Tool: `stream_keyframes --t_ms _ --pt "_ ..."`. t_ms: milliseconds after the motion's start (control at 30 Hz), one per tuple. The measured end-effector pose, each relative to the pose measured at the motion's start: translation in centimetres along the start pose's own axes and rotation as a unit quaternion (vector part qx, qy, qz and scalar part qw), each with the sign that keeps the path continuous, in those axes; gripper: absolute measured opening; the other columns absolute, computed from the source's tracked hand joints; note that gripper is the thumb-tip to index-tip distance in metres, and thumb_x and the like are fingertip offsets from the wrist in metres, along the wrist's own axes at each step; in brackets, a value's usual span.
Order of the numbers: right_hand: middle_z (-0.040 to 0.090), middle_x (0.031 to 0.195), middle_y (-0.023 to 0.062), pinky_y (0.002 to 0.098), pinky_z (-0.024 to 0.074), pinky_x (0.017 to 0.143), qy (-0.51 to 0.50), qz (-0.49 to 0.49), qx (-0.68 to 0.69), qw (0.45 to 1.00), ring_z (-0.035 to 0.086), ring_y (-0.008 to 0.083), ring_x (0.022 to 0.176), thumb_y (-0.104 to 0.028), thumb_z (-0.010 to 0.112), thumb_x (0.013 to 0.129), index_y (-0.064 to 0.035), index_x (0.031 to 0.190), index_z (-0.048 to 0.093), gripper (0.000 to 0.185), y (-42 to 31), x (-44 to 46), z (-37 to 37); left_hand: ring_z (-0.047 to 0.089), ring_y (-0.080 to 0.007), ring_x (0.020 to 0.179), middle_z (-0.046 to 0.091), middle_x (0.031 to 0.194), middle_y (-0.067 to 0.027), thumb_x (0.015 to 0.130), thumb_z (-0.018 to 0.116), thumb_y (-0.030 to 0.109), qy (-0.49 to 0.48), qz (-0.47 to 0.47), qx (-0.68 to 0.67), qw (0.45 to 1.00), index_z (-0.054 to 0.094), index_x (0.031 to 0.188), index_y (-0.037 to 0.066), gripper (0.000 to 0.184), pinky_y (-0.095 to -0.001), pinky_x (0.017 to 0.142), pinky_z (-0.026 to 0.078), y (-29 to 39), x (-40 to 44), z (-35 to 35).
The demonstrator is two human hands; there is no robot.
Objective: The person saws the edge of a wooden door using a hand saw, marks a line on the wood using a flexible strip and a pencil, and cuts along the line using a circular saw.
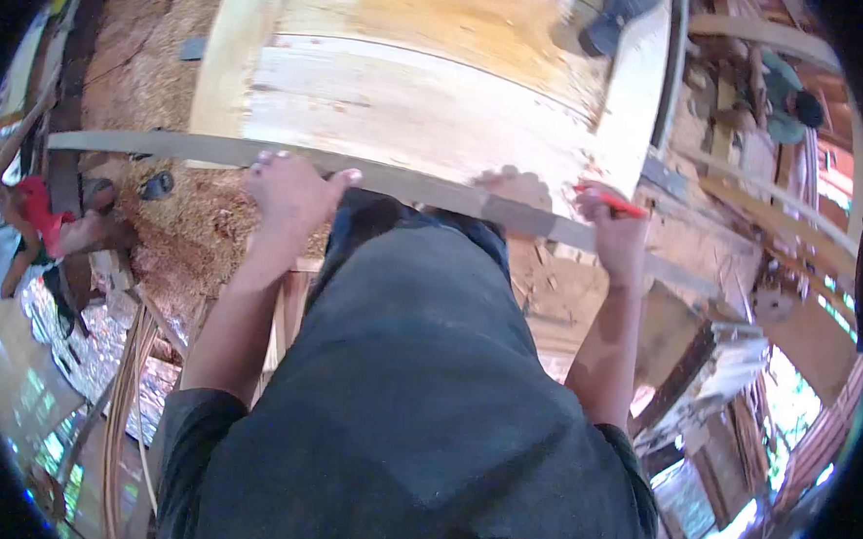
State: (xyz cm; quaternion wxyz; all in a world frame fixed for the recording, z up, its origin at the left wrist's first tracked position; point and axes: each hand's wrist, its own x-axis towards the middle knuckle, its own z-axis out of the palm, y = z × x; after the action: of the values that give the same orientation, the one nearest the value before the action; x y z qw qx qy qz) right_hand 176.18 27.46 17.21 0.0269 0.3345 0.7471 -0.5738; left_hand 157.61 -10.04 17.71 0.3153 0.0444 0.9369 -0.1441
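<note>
A broad panel of pale wooden boards (391,101) fills the upper middle of the frame, wood shavings (185,222) lying thick to its left. A long, narrow wooden strip (416,185) crosses its near edge, sloping down toward the right, just beyond the dark shirt (426,367) of the person at work. At upper right, another person in a green top (780,93) is seen near stacked lumber. Left of center, the left hand (294,192) rests on the strip, thumb spread wide from bent fingers. At right, the right hand (614,230) pinches a slim red writing tool (618,202) between closed fingers, near the strip and the panel's lower right corner.
</note>
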Motion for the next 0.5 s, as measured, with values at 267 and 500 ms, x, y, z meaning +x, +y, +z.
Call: stream_keyframes --t_ms 267,500 --pt "0.078 0.096 0.0132 0.0329 0.0564 0.078 -0.272 -0.040 -0.064 0.959 0.072 0.0184 0.086 -0.019 0.070 0.099 -0.0010 0.110 0.077 0.022 -10.0 0.3 23.8 0.052 -0.0418 0.136 0.063 0.135 -0.0285 0.089 0.062 0.069 0.078 0.136 -0.040 0.987 0.065 0.128 -0.010 0.088 -0.0544 0.112 0.035 -4.5 1.0 3.5" --pt "0.078 0.099 0.0128 0.0327 0.0562 0.075 -0.352 -0.178 -0.132 0.909 0.069 0.0153 0.083 -0.019 0.068 0.100 -0.0030 0.118 0.075 0.026 -15.4 4.5 36.8 0.054 -0.0355 0.134 0.066 0.135 -0.0189 0.091 0.061 0.058 0.074 0.222 -0.138 0.962 0.060 0.142 0.013 0.068 -0.0536 0.111 0.034 -6.4 3.3 5.3"
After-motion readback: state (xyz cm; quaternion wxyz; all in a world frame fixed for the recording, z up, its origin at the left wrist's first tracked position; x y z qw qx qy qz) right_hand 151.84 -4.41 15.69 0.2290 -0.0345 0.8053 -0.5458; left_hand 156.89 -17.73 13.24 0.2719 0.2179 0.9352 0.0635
